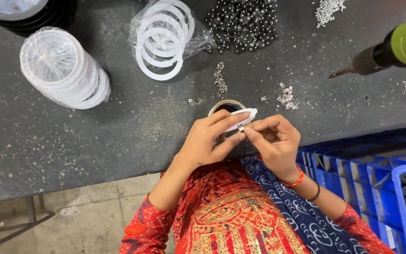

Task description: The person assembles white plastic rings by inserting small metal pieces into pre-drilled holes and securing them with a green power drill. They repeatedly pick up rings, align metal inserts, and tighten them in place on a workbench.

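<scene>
White plastic ring point(245, 117) (light, thin, probably bendy) is being pinched edgewise by the left hand point(207, 141) while the right hand point(273, 138) is nipping a tiny metal clip point(241, 128) against it.

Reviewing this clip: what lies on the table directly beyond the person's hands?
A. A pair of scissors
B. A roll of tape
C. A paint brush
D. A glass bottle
B. Just past the left hand and right hand, which pinch a white ring between them, a roll of tape with a dark centre rests on the grey table.
</scene>
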